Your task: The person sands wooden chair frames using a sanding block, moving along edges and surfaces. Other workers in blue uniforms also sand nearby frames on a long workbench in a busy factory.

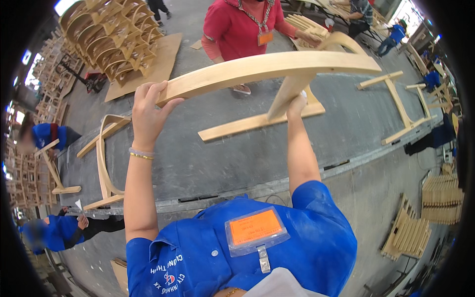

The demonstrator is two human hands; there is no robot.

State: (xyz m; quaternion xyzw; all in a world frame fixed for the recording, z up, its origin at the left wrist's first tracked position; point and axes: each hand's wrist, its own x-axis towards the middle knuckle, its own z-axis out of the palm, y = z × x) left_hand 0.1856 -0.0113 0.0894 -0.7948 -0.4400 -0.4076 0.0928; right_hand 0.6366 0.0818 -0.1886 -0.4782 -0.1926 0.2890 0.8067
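Observation:
In front of me a pale wooden frame, like a chair's side frame (257,64), stands on the grey table. It has a long, slightly curved top piece, an upright post and a straight bottom rail (232,128). My left hand (151,106) is closed around the left end of the top piece, thumb underneath. My right hand (297,105) is closed at the post below the top piece, its fingers partly hidden behind the wood. A small white patch shows at that hand, too small to name.
The long grey table (237,158) carries similar frames at left (104,158) and right (396,104). Across it stands a person in red (242,29), one hand near wooden parts. Curved parts are stacked on cardboard (143,74). Wooden pieces (408,232) stand behind right; co-workers in blue are around.

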